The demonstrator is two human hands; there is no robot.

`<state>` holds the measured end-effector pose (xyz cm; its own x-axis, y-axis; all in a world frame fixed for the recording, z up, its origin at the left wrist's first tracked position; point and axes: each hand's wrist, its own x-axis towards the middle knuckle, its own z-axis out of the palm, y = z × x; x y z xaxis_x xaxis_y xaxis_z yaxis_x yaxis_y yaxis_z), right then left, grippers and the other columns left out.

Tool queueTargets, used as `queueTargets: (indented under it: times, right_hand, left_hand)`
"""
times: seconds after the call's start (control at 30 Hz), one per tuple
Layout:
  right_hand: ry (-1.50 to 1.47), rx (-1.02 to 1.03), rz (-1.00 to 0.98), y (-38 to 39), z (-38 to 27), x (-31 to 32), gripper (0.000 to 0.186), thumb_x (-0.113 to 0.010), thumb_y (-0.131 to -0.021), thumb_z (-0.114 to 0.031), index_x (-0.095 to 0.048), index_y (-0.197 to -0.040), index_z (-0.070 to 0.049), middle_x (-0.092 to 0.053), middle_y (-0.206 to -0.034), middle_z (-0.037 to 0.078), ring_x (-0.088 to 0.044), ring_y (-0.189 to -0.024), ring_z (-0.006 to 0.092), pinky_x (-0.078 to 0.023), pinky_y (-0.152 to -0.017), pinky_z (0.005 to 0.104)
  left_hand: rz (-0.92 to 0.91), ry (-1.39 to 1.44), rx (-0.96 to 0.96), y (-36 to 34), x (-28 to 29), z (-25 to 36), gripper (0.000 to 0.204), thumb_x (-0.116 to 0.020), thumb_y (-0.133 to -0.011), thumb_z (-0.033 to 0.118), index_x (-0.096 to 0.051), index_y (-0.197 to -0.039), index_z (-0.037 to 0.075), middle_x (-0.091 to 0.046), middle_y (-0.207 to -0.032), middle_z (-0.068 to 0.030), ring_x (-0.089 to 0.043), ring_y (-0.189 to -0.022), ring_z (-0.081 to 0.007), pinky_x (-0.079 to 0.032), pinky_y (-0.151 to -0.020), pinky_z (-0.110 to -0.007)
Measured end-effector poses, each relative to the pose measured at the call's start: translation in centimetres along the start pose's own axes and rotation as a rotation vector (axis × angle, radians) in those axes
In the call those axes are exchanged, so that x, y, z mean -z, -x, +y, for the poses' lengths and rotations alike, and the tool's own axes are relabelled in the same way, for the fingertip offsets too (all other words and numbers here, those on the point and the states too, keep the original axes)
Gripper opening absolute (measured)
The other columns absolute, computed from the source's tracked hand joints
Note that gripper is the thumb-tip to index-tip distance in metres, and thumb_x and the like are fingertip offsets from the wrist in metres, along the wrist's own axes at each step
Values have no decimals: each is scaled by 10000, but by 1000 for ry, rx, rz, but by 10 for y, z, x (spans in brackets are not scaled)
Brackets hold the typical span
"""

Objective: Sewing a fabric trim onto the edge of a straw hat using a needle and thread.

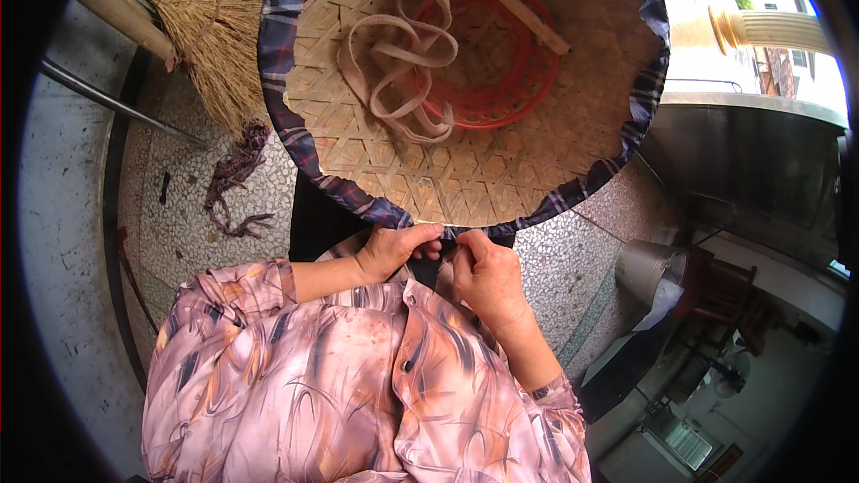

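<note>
A wide woven bamboo hat (376, 156) is tilted with its inner side toward me, above my lap. Dark plaid cloth (309, 154) binds its rim in gathered folds. Inside sits a red plastic ring-shaped headpiece (537, 94), and a pale cloth strap (353, 67) lies loosely coiled over it. My left hand (394, 249) grips the near rim, thumb on the cloth edge and fingers curled beneath. Close beside it, my right hand (488, 273) is closed in a pinch at the same edge; whatever its fingertips hold is too small to make out.
A straw broom (210, 45) leans at the upper left, near a metal rod (121, 98). Dark reddish stringy scraps (234, 174) lie on the speckled floor (559, 295). To the right are a metal bucket (644, 268), a wooden chair (723, 284) and a dark metal-looking panel (743, 152).
</note>
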<state>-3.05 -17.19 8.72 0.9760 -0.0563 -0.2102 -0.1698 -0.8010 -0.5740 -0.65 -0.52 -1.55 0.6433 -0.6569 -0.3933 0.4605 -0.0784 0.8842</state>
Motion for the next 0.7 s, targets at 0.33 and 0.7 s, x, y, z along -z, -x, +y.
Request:
queueTargets:
  times: [0.33,0.7]
  right_hand:
    - [-1,4,37,-4,-2,-8,25,-570,-828,-51,-556,-828,-30,-599,-618,203,-623,-570,378,-497,-522,452]
    - [-14,-19,2,-1,2,-1,46,-575,-825,-66,-579,-863,-40,-613,-641,196,-630,-599,377,-506,-556,448]
  left_hand:
    - [93,280,214,-2,-5,23,301,-552,-926,278,-683,-959,9,-689,-841,-68,-638,-796,-124,-470,-712,-241]
    - [19,125,123,-1,-3,9,305,-464,-976,274,-640,-1097,57,-682,-877,-40,-636,-787,-114,-491,-697,-234]
